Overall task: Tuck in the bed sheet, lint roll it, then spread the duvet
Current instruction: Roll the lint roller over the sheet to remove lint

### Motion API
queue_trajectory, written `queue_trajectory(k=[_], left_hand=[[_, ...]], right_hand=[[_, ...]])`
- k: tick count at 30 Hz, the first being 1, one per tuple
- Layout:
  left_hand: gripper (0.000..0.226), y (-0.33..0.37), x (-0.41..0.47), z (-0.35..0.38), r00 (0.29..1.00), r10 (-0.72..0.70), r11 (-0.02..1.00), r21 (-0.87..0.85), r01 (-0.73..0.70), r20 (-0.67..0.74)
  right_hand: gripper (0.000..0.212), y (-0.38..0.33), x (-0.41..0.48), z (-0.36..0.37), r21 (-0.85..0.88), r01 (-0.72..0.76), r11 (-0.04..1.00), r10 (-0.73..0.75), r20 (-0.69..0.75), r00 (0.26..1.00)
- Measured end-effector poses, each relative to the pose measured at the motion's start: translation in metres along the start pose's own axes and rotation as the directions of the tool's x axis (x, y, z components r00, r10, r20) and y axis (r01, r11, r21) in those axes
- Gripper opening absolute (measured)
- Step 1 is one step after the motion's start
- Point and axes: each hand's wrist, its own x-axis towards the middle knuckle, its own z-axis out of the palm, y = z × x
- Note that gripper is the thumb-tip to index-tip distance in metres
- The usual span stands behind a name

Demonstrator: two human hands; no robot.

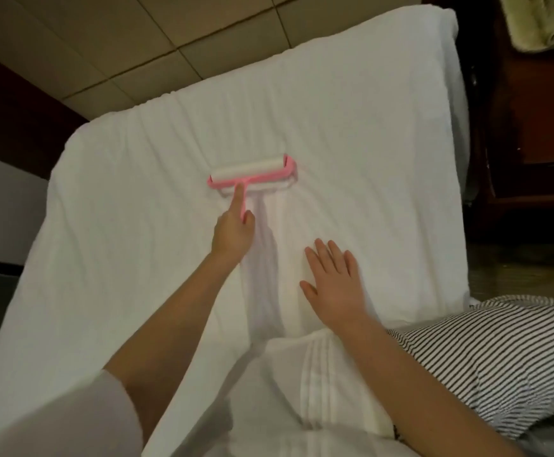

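Note:
A white bed sheet (351, 133) covers the mattress, with wrinkles running across its middle. A pink lint roller (252, 174) with a white roll lies flat on the sheet near the centre. My left hand (234, 230) grips its thin pink handle, the index finger stretched along the handle toward the roller head. My right hand (333, 285) presses flat on the sheet to the right of the roller's path, fingers straight and spread. A folded white duvet (305, 384) with stitched lines lies at the near end, under my forearms.
A black-and-white striped pillow (500, 361) lies at the lower right beside the duvet. Dark wooden furniture (532, 127) stands right of the bed, with a furry item (546, 21) on top. Tiled floor (137, 44) shows beyond the far edge.

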Motion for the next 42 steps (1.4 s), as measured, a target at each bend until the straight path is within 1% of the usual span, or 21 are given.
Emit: queue_trajectory(k=[1, 3, 5, 8, 10, 12, 17, 20, 23, 25, 28, 30, 31, 32, 33, 35, 36, 37, 39, 41, 42], left_hand=[[0.061, 0.006, -0.007, -0.002, 1.0, -0.018, 1.0, 0.005, 0.018, 0.005], [0.063, 0.004, -0.043, -0.004, 0.998, -0.066, 0.998, -0.002, 0.066, 0.02], [0.064, -0.007, -0.097, -0.003, 0.992, -0.117, 0.993, 0.008, 0.117, 0.053], [0.065, -0.017, -0.168, -0.001, 0.977, -0.163, 0.986, 0.004, 0.164, 0.141], [0.065, -0.02, -0.187, 0.001, 0.97, -0.159, 0.987, -0.007, 0.163, 0.182], [0.065, -0.024, -0.179, 0.004, 0.974, -0.143, 0.988, -0.025, 0.15, 0.173], [0.063, -0.029, -0.108, 0.02, 0.999, -0.034, 0.999, -0.014, 0.034, -0.006], [0.06, -0.024, -0.096, 0.025, 1.0, -0.003, 0.997, -0.074, 0.002, -0.02], [0.06, -0.029, -0.13, 0.024, 0.999, -0.005, 0.996, -0.084, 0.008, 0.037], [0.062, -0.043, -0.176, 0.022, 0.996, 0.002, 0.999, -0.039, 0.001, 0.087], [0.064, -0.065, -0.252, 0.019, 0.984, -0.002, 0.997, 0.073, -0.012, 0.179], [0.066, -0.073, -0.28, 0.018, 0.973, 0.016, 0.994, 0.103, -0.04, 0.229], [0.066, -0.073, -0.277, 0.016, 0.97, 0.033, 0.992, 0.112, -0.061, 0.24], [0.066, -0.074, -0.263, 0.016, 0.973, 0.058, 0.989, 0.123, -0.087, 0.225], [0.065, -0.073, -0.241, 0.016, 0.978, 0.082, 0.985, 0.132, -0.109, 0.193], [0.064, -0.063, -0.19, 0.017, 0.984, 0.114, 0.983, 0.128, -0.131, 0.134], [0.064, -0.056, -0.167, 0.019, 0.987, 0.115, 0.988, 0.095, -0.126, 0.109], [0.063, -0.049, -0.15, 0.021, 0.99, 0.108, 0.993, 0.043, -0.112, 0.086], [0.062, -0.039, -0.134, 0.031, 0.996, 0.086, 0.995, -0.056, -0.084, 0.037], [0.062, -0.034, -0.139, 0.038, 0.998, 0.054, 0.995, -0.09, -0.053, 0.01], [0.062, -0.034, -0.149, 0.039, 0.998, 0.054, 0.995, -0.082, -0.052, 0.022]], right_hand=[[0.057, 0.002, -0.006, -0.002, -0.018, 0.008, 1.0, -0.008, -0.044, 0.999], [0.056, 0.004, -0.018, -0.003, -0.009, -0.014, 1.0, 0.014, 0.015, 1.0], [0.06, 0.005, -0.032, 0.001, 0.016, -0.002, 1.0, 0.001, 0.09, 0.996], [0.055, 0.005, -0.055, 0.008, 0.001, 0.023, 1.0, -0.023, 0.076, 0.997], [0.052, 0.003, -0.065, 0.012, -0.005, 0.007, 1.0, -0.006, 0.091, 0.996], [0.061, -0.001, -0.071, 0.024, 0.006, -0.025, 1.0, 0.025, 0.059, 0.998], [0.068, -0.008, -0.072, 0.052, -0.058, -0.027, 0.998, 0.02, -0.125, 0.992], [0.064, -0.003, -0.088, 0.062, -0.056, 0.013, 0.998, -0.026, -0.231, 0.973], [0.053, 0.003, -0.113, 0.064, -0.031, 0.016, 0.999, -0.024, -0.268, 0.963], [0.049, 0.007, -0.122, 0.058, -0.024, 0.008, 1.0, -0.013, -0.236, 0.972], [0.05, 0.009, -0.125, 0.049, -0.046, 0.003, 0.999, -0.011, -0.174, 0.985], [0.05, 0.008, -0.127, 0.05, -0.072, -0.006, 0.997, -0.005, -0.154, 0.988], [0.051, 0.006, -0.129, 0.052, -0.077, -0.011, 0.997, -0.001, -0.155, 0.988], [0.053, 0.006, -0.13, 0.054, -0.089, -0.015, 0.996, 0.0, -0.172, 0.985], [0.058, 0.004, -0.134, 0.053, -0.091, -0.017, 0.996, 0.003, -0.153, 0.988], [0.077, 0.004, -0.143, 0.051, -0.134, -0.002, 0.991, -0.016, -0.134, 0.991], [0.084, 0.005, -0.149, 0.053, -0.131, -0.015, 0.991, 0.002, -0.093, 0.996], [0.085, 0.005, -0.153, 0.054, -0.125, -0.034, 0.992, 0.027, -0.057, 0.998], [0.075, 0.003, -0.158, 0.052, -0.144, -0.074, 0.987, 0.073, -0.009, 0.997], [0.064, 0.001, -0.161, 0.052, -0.171, -0.085, 0.982, 0.087, 0.006, 0.996], [0.06, 0.0, -0.161, 0.052, -0.182, -0.088, 0.979, 0.092, 0.017, 0.996]])
